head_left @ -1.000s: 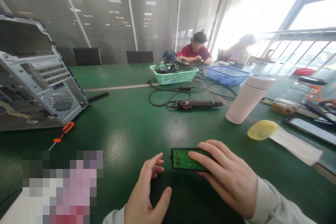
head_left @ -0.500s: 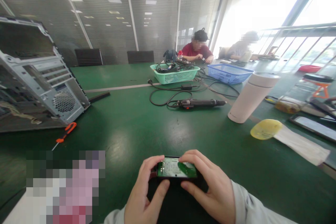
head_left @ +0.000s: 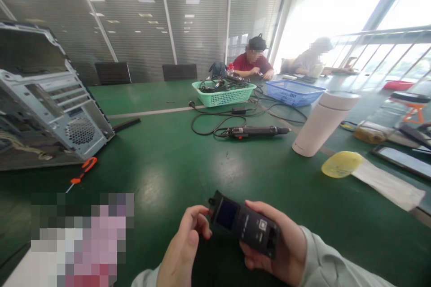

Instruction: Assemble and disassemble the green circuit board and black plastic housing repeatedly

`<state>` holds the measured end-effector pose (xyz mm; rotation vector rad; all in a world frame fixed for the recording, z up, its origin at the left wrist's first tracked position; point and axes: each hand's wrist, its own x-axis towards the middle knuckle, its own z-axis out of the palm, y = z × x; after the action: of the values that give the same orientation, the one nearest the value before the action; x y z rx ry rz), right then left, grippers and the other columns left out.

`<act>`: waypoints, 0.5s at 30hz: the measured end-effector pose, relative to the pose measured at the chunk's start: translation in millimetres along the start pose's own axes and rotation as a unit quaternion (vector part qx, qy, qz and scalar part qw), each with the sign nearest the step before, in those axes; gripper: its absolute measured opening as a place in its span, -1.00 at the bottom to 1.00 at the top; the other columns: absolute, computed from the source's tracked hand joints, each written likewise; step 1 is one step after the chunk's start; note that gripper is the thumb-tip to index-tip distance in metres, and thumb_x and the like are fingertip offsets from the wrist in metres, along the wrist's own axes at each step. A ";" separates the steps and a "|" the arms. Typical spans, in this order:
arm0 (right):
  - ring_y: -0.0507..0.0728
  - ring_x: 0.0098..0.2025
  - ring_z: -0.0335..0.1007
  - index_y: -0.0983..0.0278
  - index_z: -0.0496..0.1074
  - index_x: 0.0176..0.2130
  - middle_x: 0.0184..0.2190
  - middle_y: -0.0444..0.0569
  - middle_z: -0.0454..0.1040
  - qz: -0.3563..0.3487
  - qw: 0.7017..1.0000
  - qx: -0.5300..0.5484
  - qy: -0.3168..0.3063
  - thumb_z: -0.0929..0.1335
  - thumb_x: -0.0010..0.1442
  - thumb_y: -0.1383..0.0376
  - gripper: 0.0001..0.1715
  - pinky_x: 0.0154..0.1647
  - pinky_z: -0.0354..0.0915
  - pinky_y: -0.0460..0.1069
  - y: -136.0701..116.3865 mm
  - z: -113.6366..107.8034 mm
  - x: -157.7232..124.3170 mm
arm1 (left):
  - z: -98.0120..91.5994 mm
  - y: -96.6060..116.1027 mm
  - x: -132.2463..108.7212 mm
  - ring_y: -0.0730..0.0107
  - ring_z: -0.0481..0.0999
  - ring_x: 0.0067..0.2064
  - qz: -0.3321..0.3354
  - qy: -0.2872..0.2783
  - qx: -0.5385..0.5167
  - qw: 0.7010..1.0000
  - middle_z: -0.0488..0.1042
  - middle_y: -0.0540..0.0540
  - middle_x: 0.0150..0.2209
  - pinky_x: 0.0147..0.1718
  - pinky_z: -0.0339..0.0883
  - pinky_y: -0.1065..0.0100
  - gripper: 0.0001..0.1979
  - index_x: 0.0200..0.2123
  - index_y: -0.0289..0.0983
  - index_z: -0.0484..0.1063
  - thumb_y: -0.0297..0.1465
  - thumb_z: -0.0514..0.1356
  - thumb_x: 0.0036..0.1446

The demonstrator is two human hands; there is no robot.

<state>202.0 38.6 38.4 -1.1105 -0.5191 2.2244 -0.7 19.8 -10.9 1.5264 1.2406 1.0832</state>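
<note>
While the right hand (head_left: 278, 242) wraps firmly round the gadget (head_left: 249, 228), screen (head_left: 227, 213) up, the left hand (head_left: 186, 242) is only half curled by the gadget's 10 o'clock end, can't tell if it's touching. Gadget's held at about 6 o'clock in view. On the desk (head_left: 168, 157), a driver (head_left: 259, 132) lies at 12 from it, PC case (head_left: 72, 103) at 10.

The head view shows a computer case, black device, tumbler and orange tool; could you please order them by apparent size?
1. Computer case
2. Black device and tumbler, too alike to rank
3. Orange tool
</note>
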 end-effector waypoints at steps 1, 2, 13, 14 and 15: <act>-0.05 -0.64 0.16 0.29 0.34 -0.54 -0.65 -0.18 0.26 0.014 1.000 0.027 0.003 0.19 0.19 -0.09 -0.43 -0.52 0.20 -0.11 -3.3 -1.0 1.4 | -1.1 -1.8 1.3 0.23 0.50 -0.35 0.002 -0.001 -0.009 1.000 0.46 -0.01 -0.44 -0.30 0.40 0.27 -0.41 -0.10 -0.19 0.39 0.13 -0.13 0.21; -0.07 -0.66 0.16 0.31 0.34 -0.54 -0.65 -0.16 0.28 0.021 0.999 0.050 0.007 0.13 0.24 -0.07 -0.39 -0.51 0.21 -0.12 -6.5 -1.8 2.2 | -1.8 -1.9 2.0 0.24 0.49 -0.36 0.004 -0.005 -0.015 1.000 0.45 0.00 -0.44 -0.31 0.39 0.28 -0.45 -0.10 -0.18 0.39 0.11 -0.10 0.22; -0.08 -0.62 0.29 0.37 0.44 -0.43 -0.50 -0.09 0.45 0.009 0.995 0.095 0.030 0.05 0.39 0.06 -0.34 -0.41 0.33 -0.09 -10.6 -3.6 4.9 | 2.2 22.2 -6.0 0.26 0.44 -0.13 -0.027 -0.003 -0.032 0.999 0.47 -0.01 -0.26 -0.09 0.26 0.36 -0.72 -0.03 -0.12 0.40 -0.17 0.03 0.32; -0.08 -0.60 0.31 0.37 0.45 -0.41 -0.49 -0.08 0.45 0.001 0.996 0.084 0.027 0.10 0.37 0.05 -0.39 -0.39 0.34 -0.09 -9.5 -5.6 5.1 | 1.4 21.0 -6.3 0.26 0.44 -0.12 -0.027 -0.003 -0.034 0.999 0.47 -0.01 -0.25 -0.08 0.26 0.36 -0.73 -0.03 -0.11 0.40 -0.17 0.04 0.32; -0.06 -0.57 0.33 0.36 0.45 -0.39 -0.48 -0.08 0.46 -0.012 0.997 0.071 0.022 0.17 0.34 0.03 -0.45 -0.37 0.35 -0.08 -8.4 -7.8 5.2 | 0.8 19.6 -6.7 0.26 0.44 -0.11 -0.028 -0.001 -0.038 0.999 0.48 -0.01 -0.24 -0.07 0.26 0.37 -0.73 -0.03 -0.11 0.40 -0.17 0.04 0.32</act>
<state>208.7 48.9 35.8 -1.0714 -0.3480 2.1736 3.8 10.5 7.1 1.4276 1.2210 1.0795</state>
